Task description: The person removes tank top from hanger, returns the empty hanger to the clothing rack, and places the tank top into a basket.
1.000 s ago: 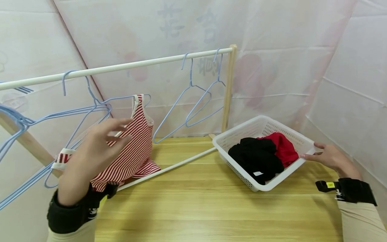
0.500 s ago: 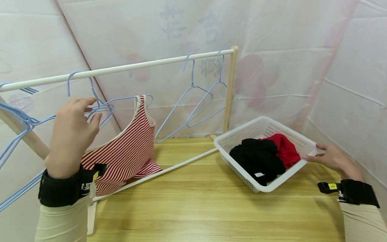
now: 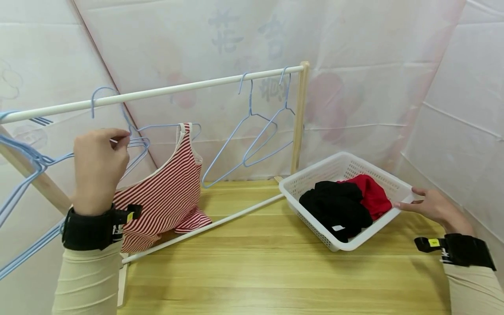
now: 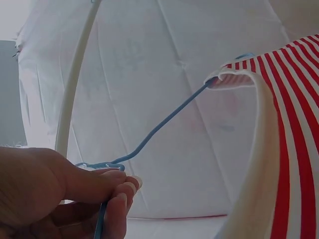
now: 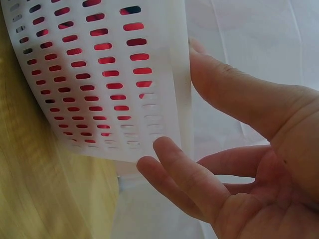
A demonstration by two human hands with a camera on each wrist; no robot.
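Note:
In the head view my left hand [image 3: 100,168] is raised under the rack's white rail. Thumb and fingertips pinch the light blue clothes hanger [image 4: 172,117] near its neck, as the left wrist view shows. From that hanger hangs a red-and-white striped tank top [image 3: 169,188], one strap over the hanger's far arm; my hand and wrist cover part of the rest. My right hand [image 3: 437,210] holds the near right corner of a white plastic basket [image 5: 167,64], thumb at the rim and fingertips at the outer wall. Black cloth [image 3: 336,208] and red cloth [image 3: 370,194] lie inside the basket.
The white rail [image 3: 189,87] crosses the back to a wooden post [image 3: 298,118]. Two bare blue hangers [image 3: 226,151] hang near the post. More blue hangers [image 3: 23,168] bunch at the far left. A lower white bar [image 3: 244,214] runs close over the wooden table [image 3: 275,275].
My left hand has moved up and left from in front of the striped top to the hanger's neck and closed on it. My right hand stays at the basket.

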